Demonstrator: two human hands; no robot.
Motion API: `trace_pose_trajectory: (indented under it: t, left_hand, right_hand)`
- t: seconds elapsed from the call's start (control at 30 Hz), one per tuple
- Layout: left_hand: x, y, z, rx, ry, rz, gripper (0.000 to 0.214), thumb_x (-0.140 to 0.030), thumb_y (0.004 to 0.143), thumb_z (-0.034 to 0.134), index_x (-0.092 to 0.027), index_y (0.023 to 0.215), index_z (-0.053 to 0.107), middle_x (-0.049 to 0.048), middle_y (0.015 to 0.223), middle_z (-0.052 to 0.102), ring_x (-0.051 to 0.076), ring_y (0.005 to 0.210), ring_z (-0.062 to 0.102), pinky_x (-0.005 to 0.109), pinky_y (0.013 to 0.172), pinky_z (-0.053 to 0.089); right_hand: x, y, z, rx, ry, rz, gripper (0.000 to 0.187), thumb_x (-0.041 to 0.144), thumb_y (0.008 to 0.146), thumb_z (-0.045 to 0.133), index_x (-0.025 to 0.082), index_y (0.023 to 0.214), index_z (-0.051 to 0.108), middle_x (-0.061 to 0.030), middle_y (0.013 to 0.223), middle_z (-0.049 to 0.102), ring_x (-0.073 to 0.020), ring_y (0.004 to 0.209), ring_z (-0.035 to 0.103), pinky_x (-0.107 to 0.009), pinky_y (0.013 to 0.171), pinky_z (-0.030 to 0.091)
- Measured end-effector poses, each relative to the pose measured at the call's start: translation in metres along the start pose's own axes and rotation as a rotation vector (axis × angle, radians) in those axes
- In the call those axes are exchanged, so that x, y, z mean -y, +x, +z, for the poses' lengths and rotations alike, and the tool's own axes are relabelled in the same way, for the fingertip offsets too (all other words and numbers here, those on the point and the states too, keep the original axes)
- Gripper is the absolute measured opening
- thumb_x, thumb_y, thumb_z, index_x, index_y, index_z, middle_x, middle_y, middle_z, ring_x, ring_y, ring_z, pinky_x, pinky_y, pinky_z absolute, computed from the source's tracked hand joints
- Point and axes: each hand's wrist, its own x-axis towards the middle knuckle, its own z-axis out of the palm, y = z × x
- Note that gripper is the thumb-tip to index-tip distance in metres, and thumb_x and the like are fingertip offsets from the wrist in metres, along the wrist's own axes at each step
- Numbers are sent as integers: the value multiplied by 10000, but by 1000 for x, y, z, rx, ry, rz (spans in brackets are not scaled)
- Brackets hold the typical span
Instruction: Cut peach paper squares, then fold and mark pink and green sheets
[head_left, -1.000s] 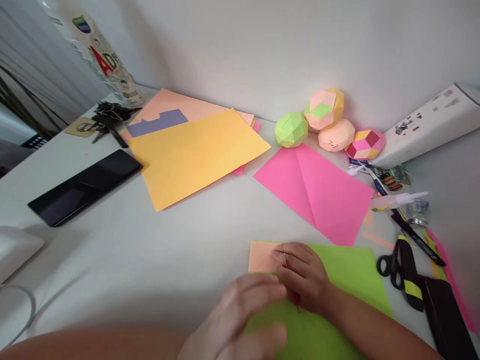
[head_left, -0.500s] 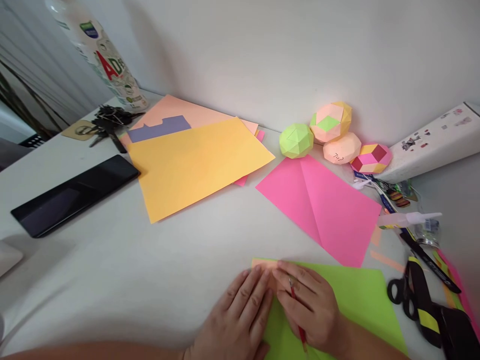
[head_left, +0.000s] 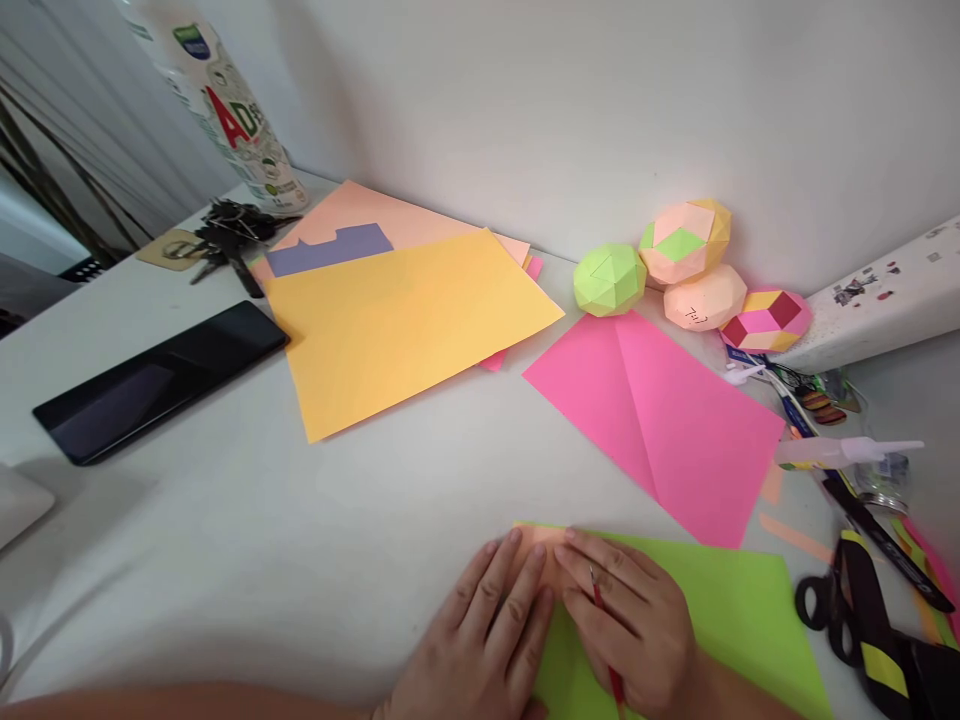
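Observation:
My left hand (head_left: 480, 640) lies flat with its fingers stretched out on a small peach paper (head_left: 544, 550) at the near edge of the white table (head_left: 300, 520). My right hand (head_left: 637, 625) rests beside it, fingers pressed on the same peach paper, with a thin red pencil (head_left: 611, 670) held between its fingers. The peach paper sits on the left end of a lime green sheet (head_left: 727, 620), which both hands partly cover.
A creased pink sheet (head_left: 660, 420) lies behind the hands; a yellow sheet (head_left: 405, 320) over peach and purple papers at left. Several paper polyhedra (head_left: 682, 270) stand by the wall. Black scissors (head_left: 847, 610), a glue bottle (head_left: 840, 452) and pens sit right; a phone (head_left: 161, 380), keys (head_left: 225, 235) and a bottle (head_left: 232, 110) left.
My left hand came down from a blurred raised position and settled flat on the peach paper next to my right hand. The view shifted slightly.

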Motion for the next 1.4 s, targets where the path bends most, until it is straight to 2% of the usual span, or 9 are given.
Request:
trace_pose_trajectory:
  t: [0.23,0.4,0.63,0.77,0.87,1.03,1.17,1.3,1.4]
  left_hand:
    - [0,1,-1,-9,-20,-10,555,-547,904,461,-111,1231,569,158,1334,535,368,1261,422,483,1067,153]
    - [0,0,-4,-40,-16,-41,549,-559,884,478,-116,1184,600,125,1217,608,345,1211,452,461,1053,203]
    - [-11,-7,-7,-65,107,-83,430,-441,901,492,-129,1151,652,108,1169,651,235,921,487,370,825,334]
    - [-16,-10,-7,-43,157,-62,397,-412,893,508,-117,1083,693,121,1169,662,229,855,478,372,789,329]
    - [-18,-11,-7,-76,194,-39,353,-394,881,530,-119,980,727,126,1134,681,228,832,489,375,773,324]
    - [-22,-13,-5,-89,230,-6,319,-382,868,557,-121,906,735,128,1103,692,226,810,506,383,761,328]
    - [-23,-15,-6,-52,263,17,360,-400,888,531,-114,1011,712,146,1157,665,223,808,509,391,768,333]
    - [-20,-13,-10,-8,237,26,378,-362,935,457,-103,1079,692,130,1164,666,233,863,531,397,835,340]
    - [-17,-11,-12,-54,211,40,386,-342,937,450,-77,1092,683,127,1125,682,259,974,550,414,927,331]
  right_hand:
    - [1,1,-1,7,0,7,244,118,904,441,95,885,683,-168,970,736,-281,1074,645,-392,815,580]
    - [1,1,-1,-5,-10,25,245,114,903,430,127,885,674,-143,953,742,-259,1052,656,-381,790,589]
    - [2,2,0,0,13,58,235,80,881,429,151,844,650,-129,922,744,-255,1050,655,-384,780,586]
    - [3,3,-1,-3,12,65,224,57,864,450,144,862,656,-125,905,745,-253,1042,659,-379,778,585]
    - [2,3,-2,2,18,56,218,54,861,460,124,879,665,-136,909,744,-265,1050,655,-389,788,584]
    - [1,2,-2,10,23,50,210,71,875,464,130,884,665,-136,941,742,-265,1070,648,-393,809,581]
    - [0,2,-2,22,30,48,195,91,881,476,129,877,667,-141,946,741,-270,1076,646,-397,818,579]
    - [1,2,-3,32,40,48,181,85,870,490,126,876,666,-144,949,741,-276,1069,650,-399,814,580]
    - [1,3,-2,34,43,59,192,85,871,480,144,881,662,-135,957,742,-271,1064,653,-404,802,584]
